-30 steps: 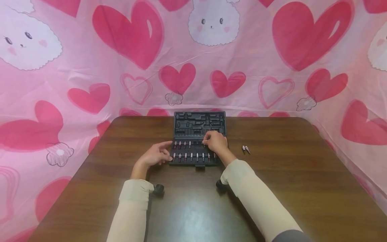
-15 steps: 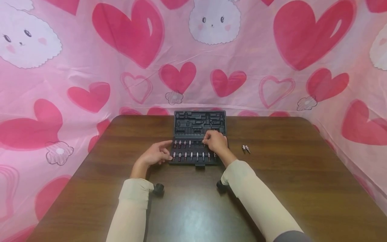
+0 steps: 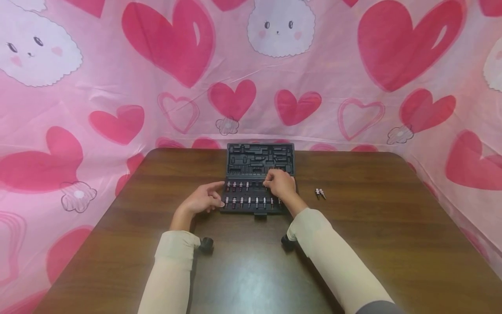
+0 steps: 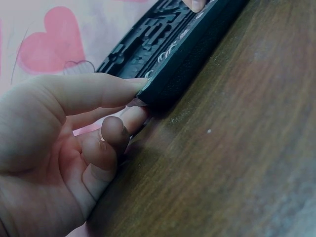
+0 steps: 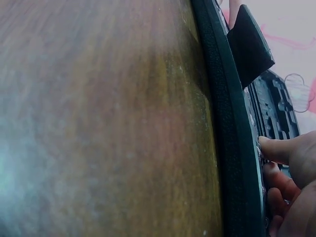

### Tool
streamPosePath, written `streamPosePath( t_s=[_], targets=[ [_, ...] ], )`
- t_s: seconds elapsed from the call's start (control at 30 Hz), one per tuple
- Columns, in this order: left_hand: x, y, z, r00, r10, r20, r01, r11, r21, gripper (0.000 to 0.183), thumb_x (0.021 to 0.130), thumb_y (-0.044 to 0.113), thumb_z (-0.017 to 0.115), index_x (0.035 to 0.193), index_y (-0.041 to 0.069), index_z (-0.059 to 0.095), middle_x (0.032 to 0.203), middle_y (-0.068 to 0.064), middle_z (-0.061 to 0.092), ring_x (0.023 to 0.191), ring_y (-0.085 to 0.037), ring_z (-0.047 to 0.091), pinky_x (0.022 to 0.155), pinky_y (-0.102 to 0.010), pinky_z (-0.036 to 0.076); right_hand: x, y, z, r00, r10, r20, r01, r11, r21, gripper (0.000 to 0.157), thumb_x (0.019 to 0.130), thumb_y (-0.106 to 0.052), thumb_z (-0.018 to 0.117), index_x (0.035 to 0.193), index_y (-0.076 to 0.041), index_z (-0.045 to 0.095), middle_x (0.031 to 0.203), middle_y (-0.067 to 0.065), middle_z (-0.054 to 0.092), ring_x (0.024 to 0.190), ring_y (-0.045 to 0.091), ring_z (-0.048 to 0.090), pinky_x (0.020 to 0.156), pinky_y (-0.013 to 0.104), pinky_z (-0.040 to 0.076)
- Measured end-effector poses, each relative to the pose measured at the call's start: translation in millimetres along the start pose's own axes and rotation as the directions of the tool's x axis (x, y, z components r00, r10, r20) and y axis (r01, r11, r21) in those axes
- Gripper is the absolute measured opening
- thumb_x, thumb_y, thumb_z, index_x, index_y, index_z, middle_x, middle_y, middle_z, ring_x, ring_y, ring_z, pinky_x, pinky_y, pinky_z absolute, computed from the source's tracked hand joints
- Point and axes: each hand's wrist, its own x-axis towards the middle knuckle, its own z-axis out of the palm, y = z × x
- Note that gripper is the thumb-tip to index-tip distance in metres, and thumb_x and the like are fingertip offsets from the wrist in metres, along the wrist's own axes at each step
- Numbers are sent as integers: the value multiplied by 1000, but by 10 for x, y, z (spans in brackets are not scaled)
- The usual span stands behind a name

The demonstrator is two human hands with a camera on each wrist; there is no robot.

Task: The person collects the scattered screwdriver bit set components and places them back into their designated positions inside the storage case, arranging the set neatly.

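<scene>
A black tool case (image 3: 244, 210) lies with its lid raised, with two rows of small silver bit sockets (image 3: 249, 202) in its tray. My left hand (image 3: 199, 201) holds the case's left side, index finger stretched toward the hinge end. In the left wrist view, the thumb (image 4: 106, 94) lies on the case's corner and the other fingers are bent below. At the right part of the back row, my right hand (image 3: 280, 183) pinches a bit socket, mostly hidden by its fingertips. The right wrist view shows that hand's thumb and fingers (image 5: 279, 150) down at the tray.
Two more bit sockets (image 3: 320, 193) lie on the brown wooden table (image 3: 364, 226), right of the case. The moulded lid (image 3: 260, 159) stands up behind the tray, and a latch (image 5: 249, 47) sticks out at the front. Pink heart-print cloth (image 3: 290, 74) hangs behind the table.
The head view has shifted slightly. Both hands stay in place at the case, with the right fingertips still over the back row.
</scene>
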Motion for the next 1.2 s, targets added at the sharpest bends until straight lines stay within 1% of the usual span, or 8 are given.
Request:
streamPosePath(
  t_s=[0.07,0.17,0.27,0.43,0.53,0.7,1.0,1.2],
  targets=[
    [21,-34,4,1000,4,-4,-4,1000,-2,71,82,4,72,147,6,41,83,-11,62,63,-22,54,54,-33,45,1,6,3,1000,8,1,-8,1000,6,16,84,-27,76,75,-19,65,86,-3,68,89,24,63,89,50,40],
    [15,-36,5,1000,5,-10,-5,1000,-1,71,82,5,72,146,8,42,82,-11,62,63,-22,54,54,-33,45,6,12,7,1000,19,9,-20,1000,22,16,84,-28,76,76,-19,66,88,-2,69,89,24,63,90,50,39],
    [14,-43,-3,1000,-8,-13,8,1000,-2,71,82,5,72,146,9,43,83,-11,63,63,-21,54,55,-32,46,15,26,6,1000,16,25,-17,999,43,15,84,-30,75,78,-19,68,89,-2,69,91,24,63,91,49,40],
    [-1,-41,-16,1000,-15,-14,15,1000,1,71,82,5,72,146,10,42,83,-11,64,63,-22,54,55,-32,46,42,63,-11,998,-7,62,1,995,98,11,86,-26,73,82,-17,70,89,-1,69,88,22,62,87,45,43],
    [-6,-33,-15,1000,-5,-20,5,1000,2,72,81,5,72,146,9,43,83,-11,63,63,-22,54,55,-33,46,55,74,-25,997,-8,76,-1,992,124,8,87,-23,73,84,-16,72,90,0,69,87,22,62,85,43,44],
    [13,-29,-2,1000,4,-9,-4,1000,-5,73,81,4,72,147,8,42,83,-10,64,63,-21,54,54,-33,45,49,77,-43,996,22,83,-31,994,104,8,86,-24,74,85,-17,72,93,-1,69,90,22,63,86,43,45],
    [25,-12,-3,1000,4,-3,-4,1000,-1,72,81,4,72,147,8,42,82,-10,63,62,-21,54,54,-33,45,33,41,-54,996,60,69,-65,995,72,9,86,-25,74,84,-17,72,90,-2,69,88,24,61,86,44,43],
    [21,-36,-14,1000,5,-3,-5,1000,-12,74,80,3,72,147,7,41,81,-10,63,60,-20,53,53,-33,45,32,34,-25,997,33,64,-36,998,59,9,87,-25,73,83,-17,70,87,-2,68,86,23,61,85,44,43]
  ],
)
